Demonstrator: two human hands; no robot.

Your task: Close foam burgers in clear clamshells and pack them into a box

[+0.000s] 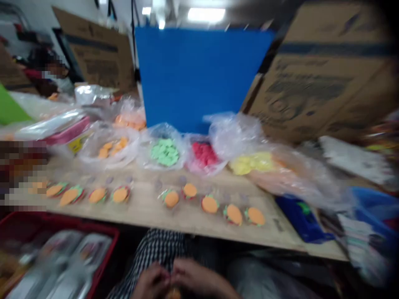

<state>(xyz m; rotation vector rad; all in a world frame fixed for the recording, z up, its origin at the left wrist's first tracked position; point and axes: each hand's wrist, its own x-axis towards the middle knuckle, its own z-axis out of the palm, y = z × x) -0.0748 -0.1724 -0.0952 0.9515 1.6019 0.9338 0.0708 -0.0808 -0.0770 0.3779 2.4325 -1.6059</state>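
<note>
My left hand (151, 282) and my right hand (195, 277) meet low in the picture, below the table edge, over a checked cloth (156, 249). Their fingers are pressed together around something small and orange that I cannot make out through the blur. On the wooden table (149, 211) in front lie two rows of round orange stacked pieces (210, 204), several on the left (97, 194) and several in the middle.
Clear bags behind the rows hold orange (112, 147), green (165, 151), red (204, 153) and yellow (252, 162) pieces. A blue board (199, 70) and cardboard boxes (327, 74) stand at the back. A red crate (56, 257) sits lower left, a blue bin (370, 216) at right.
</note>
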